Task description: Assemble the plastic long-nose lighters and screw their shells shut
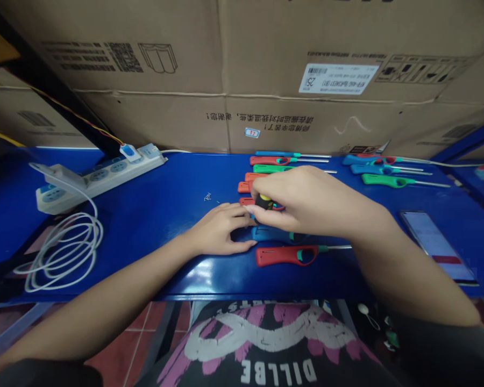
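My right hand [306,199] is closed round the black and yellow handle of a screwdriver [263,202], held over the row of long-nosed gas lighters. Its tip is hidden below my fingers. My left hand [221,228] lies against the handle end of a blue lighter [268,234], with thumb and fingers on either side; part of the grip is covered. Closest to me is a red lighter [276,255] with a green trigger. Beyond my hands are more lighters, among them a green one [266,169]. Several small screws [207,197] lie left of the row.
A white power strip [116,172] and a coiled white cable [60,258] are at the left. More lighters [381,180] lie at the back right, beyond a phone [438,244]. A large cardboard box [262,70] stands behind the blue table [177,183].
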Tool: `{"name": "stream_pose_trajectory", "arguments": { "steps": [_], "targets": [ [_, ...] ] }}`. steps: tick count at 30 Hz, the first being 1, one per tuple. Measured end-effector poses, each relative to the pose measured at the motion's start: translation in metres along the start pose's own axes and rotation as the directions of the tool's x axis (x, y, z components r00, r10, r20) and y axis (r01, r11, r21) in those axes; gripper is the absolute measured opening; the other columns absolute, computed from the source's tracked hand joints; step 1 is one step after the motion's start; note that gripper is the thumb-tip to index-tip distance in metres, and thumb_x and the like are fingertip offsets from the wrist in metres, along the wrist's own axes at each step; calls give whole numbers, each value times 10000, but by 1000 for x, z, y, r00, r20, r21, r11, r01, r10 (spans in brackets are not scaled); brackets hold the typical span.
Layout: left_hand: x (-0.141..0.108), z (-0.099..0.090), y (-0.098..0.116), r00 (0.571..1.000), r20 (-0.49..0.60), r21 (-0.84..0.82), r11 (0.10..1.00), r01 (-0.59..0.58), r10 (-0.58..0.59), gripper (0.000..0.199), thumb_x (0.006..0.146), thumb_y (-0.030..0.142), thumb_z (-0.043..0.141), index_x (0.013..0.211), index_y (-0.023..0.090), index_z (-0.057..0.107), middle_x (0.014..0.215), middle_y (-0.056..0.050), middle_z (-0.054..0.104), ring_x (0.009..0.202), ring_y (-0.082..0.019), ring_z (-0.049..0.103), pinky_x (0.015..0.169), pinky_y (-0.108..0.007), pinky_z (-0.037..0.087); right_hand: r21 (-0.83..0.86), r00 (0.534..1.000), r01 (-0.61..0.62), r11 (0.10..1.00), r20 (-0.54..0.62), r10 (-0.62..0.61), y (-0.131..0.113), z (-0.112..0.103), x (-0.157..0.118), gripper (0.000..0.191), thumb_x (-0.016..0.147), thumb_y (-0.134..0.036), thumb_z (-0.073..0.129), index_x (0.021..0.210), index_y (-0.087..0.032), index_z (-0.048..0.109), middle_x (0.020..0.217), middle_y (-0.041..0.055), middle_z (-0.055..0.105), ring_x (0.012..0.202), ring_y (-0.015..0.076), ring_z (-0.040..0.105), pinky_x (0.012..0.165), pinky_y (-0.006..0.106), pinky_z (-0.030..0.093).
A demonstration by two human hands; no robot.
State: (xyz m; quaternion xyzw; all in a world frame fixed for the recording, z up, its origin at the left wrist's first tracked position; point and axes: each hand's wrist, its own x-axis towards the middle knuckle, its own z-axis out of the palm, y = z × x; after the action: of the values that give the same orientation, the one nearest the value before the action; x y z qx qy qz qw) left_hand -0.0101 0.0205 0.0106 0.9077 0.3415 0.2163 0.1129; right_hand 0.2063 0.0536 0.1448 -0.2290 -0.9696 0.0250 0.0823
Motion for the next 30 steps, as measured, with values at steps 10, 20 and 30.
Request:
{"name": "stream_pose_trajectory", "arguments": {
  "steps": [10,20,30],
  "targets": [
    [1,1,2,999,42,-84,996,18,-15,345,909,378,660,1196,192,705,1191,-99,738,1115,-296,677,958,-441,531,-106,964,-258,960,-87,249,-17,18,11,488,1024,-534,421,815,-162,657,722,67,667,650,190,562,569,313,200],
    [2,3,3,999,-12,-110,993,43,-44,251,872,360,670,1053,187,689,1072,-84,720,1023,-267,672,890,-404,536,-131,1000,-19,991,3,20,-14,11,2,367,975,-397,386,935,-154,658,721,71,654,656,220,562,591,342,242],
    [0,4,1,1000,-17,-65,998,-4,3,327,883,403,658,1125,183,668,1131,-106,711,1077,-293,656,927,-445,536,-72,999,37,997,4,-37,-12,6,1,317,977,-316,398,965,-152,669,836,83,698,708,209,585,585,336,253]
  ]
}}
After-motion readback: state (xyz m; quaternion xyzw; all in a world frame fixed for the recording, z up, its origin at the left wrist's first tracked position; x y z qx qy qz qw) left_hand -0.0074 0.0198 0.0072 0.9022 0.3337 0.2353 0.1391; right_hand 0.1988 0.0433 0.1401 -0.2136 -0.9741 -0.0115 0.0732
